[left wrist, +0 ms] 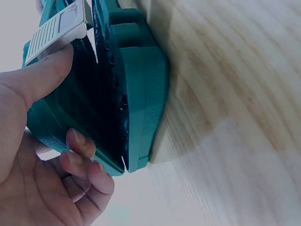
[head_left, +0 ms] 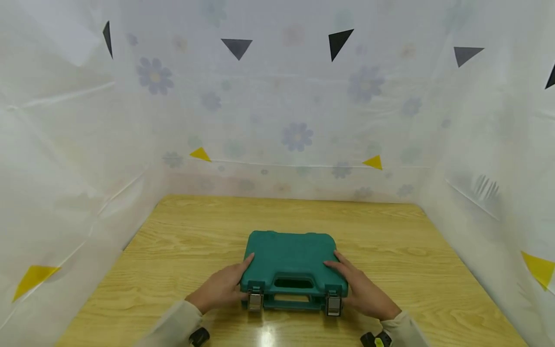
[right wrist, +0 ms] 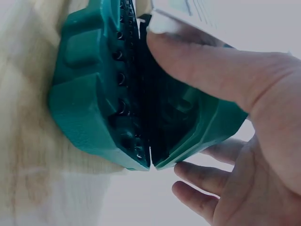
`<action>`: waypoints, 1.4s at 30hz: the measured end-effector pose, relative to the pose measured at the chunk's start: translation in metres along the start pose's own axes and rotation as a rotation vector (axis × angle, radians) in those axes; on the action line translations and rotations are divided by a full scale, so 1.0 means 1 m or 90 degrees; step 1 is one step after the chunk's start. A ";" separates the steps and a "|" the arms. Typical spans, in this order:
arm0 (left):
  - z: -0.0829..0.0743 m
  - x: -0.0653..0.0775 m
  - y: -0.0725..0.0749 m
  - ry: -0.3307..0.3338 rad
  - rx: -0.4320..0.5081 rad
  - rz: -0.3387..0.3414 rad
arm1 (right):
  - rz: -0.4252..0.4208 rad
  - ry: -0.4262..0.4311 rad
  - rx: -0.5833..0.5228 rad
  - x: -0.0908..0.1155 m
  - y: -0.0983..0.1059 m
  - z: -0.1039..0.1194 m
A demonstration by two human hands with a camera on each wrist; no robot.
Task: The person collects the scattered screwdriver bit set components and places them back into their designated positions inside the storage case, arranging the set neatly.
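A green plastic tool case [head_left: 290, 248] lies on the table, its handle and two metal latches [head_left: 255, 301] facing me. My left hand [head_left: 218, 291] grips the lid at the left front corner; in the left wrist view its thumb is at the raised latch [left wrist: 61, 26]. At the right front corner my right hand [head_left: 366, 291] holds the lid [right wrist: 211, 117], thumb inside its edge and fingers along its outside. Both wrist views show the lid lifted slightly off the base [left wrist: 143, 94]. Through that gap a row of small dark round pieces [right wrist: 121, 80] shows inside the base.
The wood-grain table [head_left: 208, 217] extends around the case. White sheeting with flower prints [head_left: 297, 136] encloses its back and sides, with black and yellow triangles [head_left: 374, 162] on it. Dark devices [head_left: 199, 336] are on both wrists.
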State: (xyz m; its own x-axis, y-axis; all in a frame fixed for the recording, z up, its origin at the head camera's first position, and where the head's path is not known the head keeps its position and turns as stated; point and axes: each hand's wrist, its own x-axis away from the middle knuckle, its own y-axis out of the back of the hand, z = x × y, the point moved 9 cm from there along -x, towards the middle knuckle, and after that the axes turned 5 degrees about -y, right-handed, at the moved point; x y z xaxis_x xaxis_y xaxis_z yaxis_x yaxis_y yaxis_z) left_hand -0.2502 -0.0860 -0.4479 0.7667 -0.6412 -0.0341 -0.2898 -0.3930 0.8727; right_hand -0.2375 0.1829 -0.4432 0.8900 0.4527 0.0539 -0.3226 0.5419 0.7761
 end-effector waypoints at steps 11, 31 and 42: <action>-0.001 0.004 -0.011 0.012 -0.077 0.021 | -0.001 -0.011 0.022 0.004 -0.006 -0.002; 0.000 0.011 -0.019 -0.028 -0.144 0.047 | 0.029 0.001 0.028 0.008 -0.018 -0.008; 0.002 0.010 -0.026 -0.009 -0.158 0.066 | 0.068 0.030 -0.027 0.011 -0.024 -0.012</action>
State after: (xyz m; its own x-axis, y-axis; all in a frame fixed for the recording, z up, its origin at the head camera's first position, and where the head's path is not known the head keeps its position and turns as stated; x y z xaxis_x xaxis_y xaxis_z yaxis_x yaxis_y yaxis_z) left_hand -0.2358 -0.0837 -0.4715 0.7315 -0.6794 0.0570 -0.2159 -0.1515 0.9646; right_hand -0.2235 0.1829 -0.4689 0.8345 0.5411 0.1043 -0.4288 0.5186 0.7397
